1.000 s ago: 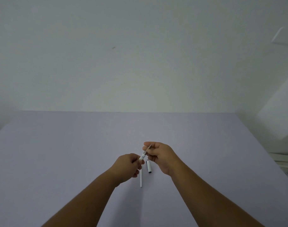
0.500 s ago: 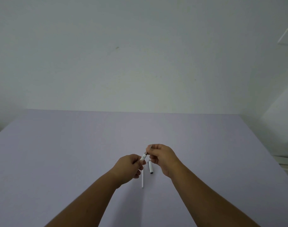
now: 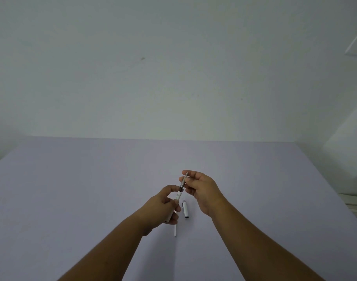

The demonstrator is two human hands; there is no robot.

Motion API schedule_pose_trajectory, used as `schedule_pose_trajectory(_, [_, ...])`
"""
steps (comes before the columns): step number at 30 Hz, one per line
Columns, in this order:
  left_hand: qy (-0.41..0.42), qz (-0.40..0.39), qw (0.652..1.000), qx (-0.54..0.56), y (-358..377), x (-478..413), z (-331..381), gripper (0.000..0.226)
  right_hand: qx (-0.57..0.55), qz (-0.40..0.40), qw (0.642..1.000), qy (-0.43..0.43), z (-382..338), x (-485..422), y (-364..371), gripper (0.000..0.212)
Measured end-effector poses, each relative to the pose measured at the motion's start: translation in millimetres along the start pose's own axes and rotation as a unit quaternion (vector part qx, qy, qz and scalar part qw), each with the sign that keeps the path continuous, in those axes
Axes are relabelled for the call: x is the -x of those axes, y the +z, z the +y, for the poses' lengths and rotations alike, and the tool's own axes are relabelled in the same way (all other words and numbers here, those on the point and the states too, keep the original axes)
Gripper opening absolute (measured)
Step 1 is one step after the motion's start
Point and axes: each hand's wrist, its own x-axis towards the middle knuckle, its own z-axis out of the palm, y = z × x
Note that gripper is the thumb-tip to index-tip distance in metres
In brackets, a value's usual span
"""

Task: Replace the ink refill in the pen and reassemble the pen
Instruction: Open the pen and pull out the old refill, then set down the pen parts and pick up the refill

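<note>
My left hand (image 3: 161,207) grips a white pen barrel (image 3: 174,205), held tilted above the table. A thin grey tip section with a dark refill (image 3: 183,182) sticks out of the barrel's upper end, and my right hand (image 3: 202,189) pinches it between thumb and fingers. On the lilac table (image 3: 72,189) below my hands lie a white pen cap (image 3: 185,208) with a dark end and a thin white refill (image 3: 175,230), partly hidden under my left hand.
A pale wall rises behind the table's far edge (image 3: 153,138). At the right edge of view, past the table's side, some white flat items (image 3: 356,205) lie lower down.
My hands have drawn apart: the right hand has risen and pulled the grey tip section out of the barrel, baring the dark refill. The left hand has loosened its curl around the barrel.
</note>
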Motion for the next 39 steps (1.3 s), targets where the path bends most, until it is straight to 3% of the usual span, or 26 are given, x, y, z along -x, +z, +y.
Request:
schedule_pose_trajectory(7, [-0.028,-0.005,1.0,0.002,-6,-5,-8,0.028,-0.089,0.143,0.985,-0.04,-7,-27,-10,0.018])
schedule_pose_trajectory(10, [-0.037,0.001,0.999,0.006,-9,-12,-15,0.028,0.074,0.149,0.986,0.019,15,-38,-22,0.017])
schedule_pose_trajectory(13, [-0.046,0.015,0.999,-0.002,-8,-21,-22,0.029,0.319,0.103,0.938,0.088,56,-42,-29,0.013])
schedule_pose_trajectory(16, [-0.057,0.025,0.998,-0.001,-6,-29,-31,0.029,0.41,0.106,0.901,0.096,87,-45,-33,0.016])
schedule_pose_trajectory(30, [-0.094,0.03,0.995,-0.033,-2,-43,-50,0.026,0.446,0.117,0.883,0.085,109,-47,-37,0.019])
schedule_pose_trajectory(39, [-0.093,0.021,0.995,-0.041,0,-44,-46,0.025,0.413,0.128,0.898,0.078,104,-42,-41,0.02])
